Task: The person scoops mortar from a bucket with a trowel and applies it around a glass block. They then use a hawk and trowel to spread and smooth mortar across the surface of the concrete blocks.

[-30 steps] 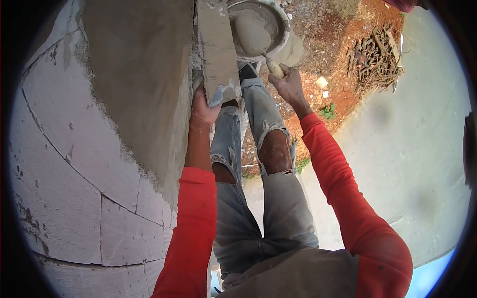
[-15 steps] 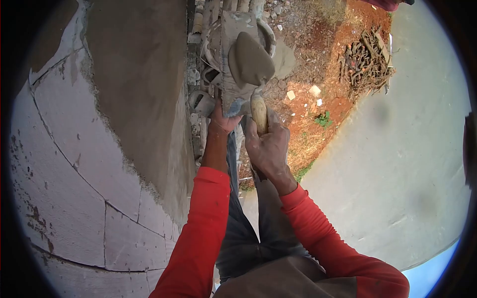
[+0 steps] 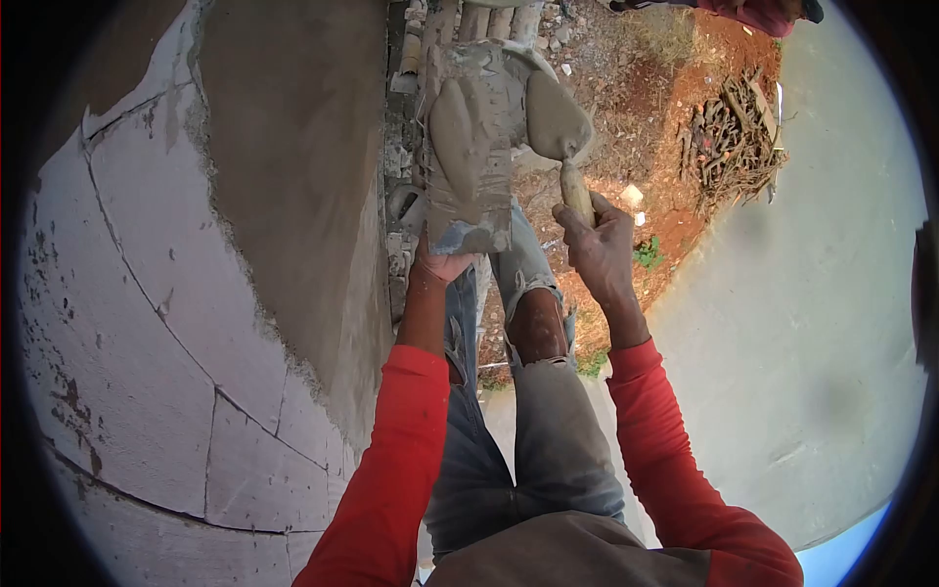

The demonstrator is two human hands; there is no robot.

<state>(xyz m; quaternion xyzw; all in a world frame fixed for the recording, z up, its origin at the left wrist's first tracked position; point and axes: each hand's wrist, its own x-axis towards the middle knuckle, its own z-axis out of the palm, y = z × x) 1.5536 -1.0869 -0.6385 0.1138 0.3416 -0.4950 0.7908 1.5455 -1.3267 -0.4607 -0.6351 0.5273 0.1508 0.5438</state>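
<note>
My left hand is closed on the near end of a plasterer's hawk, most of its fingers hidden beneath the board. A long mound of wet grey mortar lies along the hawk's left side, with smears across the rest. To the right, my right hand grips the wooden handle of a trowel. The trowel's rounded blade is coated in mortar and sits just beyond the hawk's right edge. Behind the hawk, a bucket's rim shows in part.
At left stands a block wall partly covered with damp plaster. Scaffold poles run below the hawk. Lower down are reddish ground, a pile of sticks and a person's sleeve.
My right hand has moved the trowel right, off the hawk, uncovering the mortar mound. The hawk now faces up more fully, while my left hand keeps its hold.
</note>
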